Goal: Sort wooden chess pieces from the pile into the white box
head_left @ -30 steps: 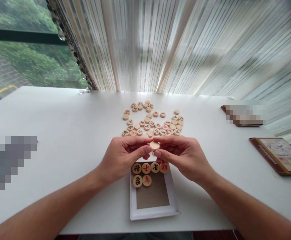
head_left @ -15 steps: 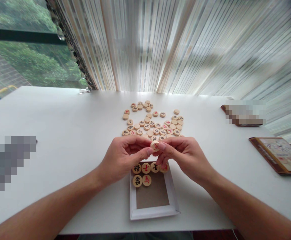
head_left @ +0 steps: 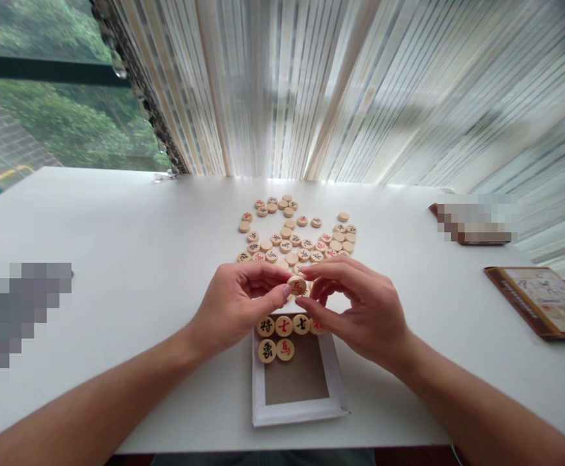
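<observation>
Above the far edge of a shallow white box point(head_left: 301, 413), my left hand point(head_left: 231, 301) pinches a round wooden Chinese chess piece point(head_left: 297, 286) between thumb and fingers. The piece's red character faces me. My right hand point(head_left: 367, 307) has its thumb and forefinger at the lower and upper edge of the same piece. Inside the box, several pieces fill the back row, the rightmost partly covered by my right hand. A black-marked piece point(head_left: 266, 351) and a red-marked piece point(head_left: 285, 350) lie in the second row, at the left.
Beyond my hands, many loose pieces point(head_left: 286, 246) are scattered on the white table point(head_left: 156, 246), some face down. A brown-edged flat box point(head_left: 544, 301) and a blurred-out item point(head_left: 476, 223) lie on the right. Another blurred item point(head_left: 15, 330) is at the left. A striped curtain point(head_left: 282, 97) hangs behind.
The held piece has turned so its red character faces me more upright, and has shifted slightly left. My right fingers have spread to its upper and lower edges.
</observation>
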Demonstrator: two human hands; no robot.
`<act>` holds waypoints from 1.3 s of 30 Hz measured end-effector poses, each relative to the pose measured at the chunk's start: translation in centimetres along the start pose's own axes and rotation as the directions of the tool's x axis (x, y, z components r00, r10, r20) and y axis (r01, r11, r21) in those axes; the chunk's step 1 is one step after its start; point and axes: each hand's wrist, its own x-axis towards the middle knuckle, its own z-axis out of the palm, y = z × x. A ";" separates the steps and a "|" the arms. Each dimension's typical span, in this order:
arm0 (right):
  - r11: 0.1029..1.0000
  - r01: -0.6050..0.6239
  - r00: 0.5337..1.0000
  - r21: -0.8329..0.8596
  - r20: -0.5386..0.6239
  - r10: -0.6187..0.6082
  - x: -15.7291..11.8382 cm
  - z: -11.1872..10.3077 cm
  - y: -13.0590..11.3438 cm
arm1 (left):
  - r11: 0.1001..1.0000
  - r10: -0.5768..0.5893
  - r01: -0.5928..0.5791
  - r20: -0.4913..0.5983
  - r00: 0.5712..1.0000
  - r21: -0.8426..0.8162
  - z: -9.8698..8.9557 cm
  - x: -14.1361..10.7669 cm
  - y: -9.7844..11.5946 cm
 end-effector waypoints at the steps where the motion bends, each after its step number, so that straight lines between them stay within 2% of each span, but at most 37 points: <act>1: 0.997 0.054 0.999 -0.051 0.006 -0.053 0.0 -0.1 0.0 | 1.000 -0.003 0.003 -0.001 1.000 0.006 0.0 0.0 0.0; 4: 0.977 0.147 0.989 -0.153 0.020 -0.146 0.1 -0.1 -0.1 | 1.000 -0.002 0.002 0.009 1.000 0.028 -0.1 -0.1 -0.3; 8: 0.964 0.174 0.985 -0.201 0.030 -0.171 0.2 -0.1 -0.1 | 0.996 0.006 -0.007 0.013 1.000 0.084 -0.2 -0.2 -0.7; 14: 0.967 0.116 0.993 -0.225 0.053 -0.107 0.3 0.0 -0.5 | 0.971 0.091 -0.089 0.002 0.996 0.224 -0.2 -0.3 -0.6; 17: 0.983 0.076 0.988 -0.166 0.143 -0.052 0.4 -0.4 -0.7 | 0.957 0.127 -0.109 -0.048 0.991 0.268 -0.5 -0.1 -0.3; 21: 0.993 0.068 0.942 -0.097 0.334 -0.032 0.5 -0.8 -1.2 | 0.951 0.135 -0.099 -0.105 0.985 0.291 -0.7 0.1 -0.2; 27: 0.990 0.109 0.847 -0.092 0.529 -0.044 0.4 -0.8 -1.4 | 0.942 0.134 -0.101 -0.084 0.987 0.319 -0.7 0.1 -0.4; 31: 0.983 0.133 0.810 -0.127 0.585 -0.034 0.2 -0.6 -1.4 | 0.943 0.132 -0.100 -0.082 0.988 0.316 -0.8 0.1 -0.5; 39: 0.975 0.154 0.794 -0.163 0.607 -0.024 -0.1 -0.5 -1.6 | 0.943 0.127 -0.094 -0.086 0.988 0.318 -0.7 0.1 -0.5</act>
